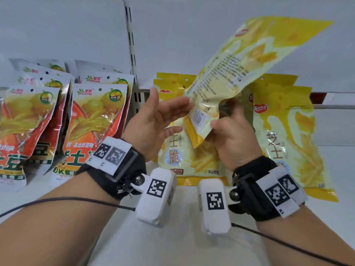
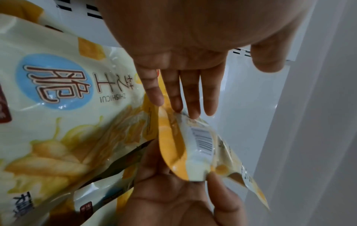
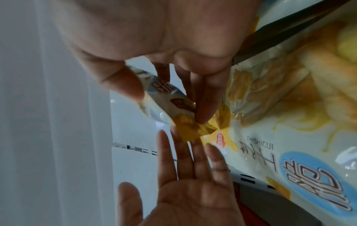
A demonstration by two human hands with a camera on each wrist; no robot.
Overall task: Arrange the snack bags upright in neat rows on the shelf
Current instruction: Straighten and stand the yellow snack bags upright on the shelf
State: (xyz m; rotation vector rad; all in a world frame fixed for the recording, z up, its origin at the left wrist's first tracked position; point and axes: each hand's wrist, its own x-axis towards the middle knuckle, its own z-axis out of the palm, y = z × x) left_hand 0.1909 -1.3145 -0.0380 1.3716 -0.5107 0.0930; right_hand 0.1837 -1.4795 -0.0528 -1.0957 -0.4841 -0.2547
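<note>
Held bag hides rear yellow bags' fronts.

Held yellow snack bag: back panel and barcode facing the viewer, tilted up to the right, lower corner pinched. Yellow bags stand upright in rows behind it on the shelf; orange-red bags stand at left.

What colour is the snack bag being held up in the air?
Pale cream and yellow, with small dark print and a barcode; the held snack bag shows best in the head view.
</note>
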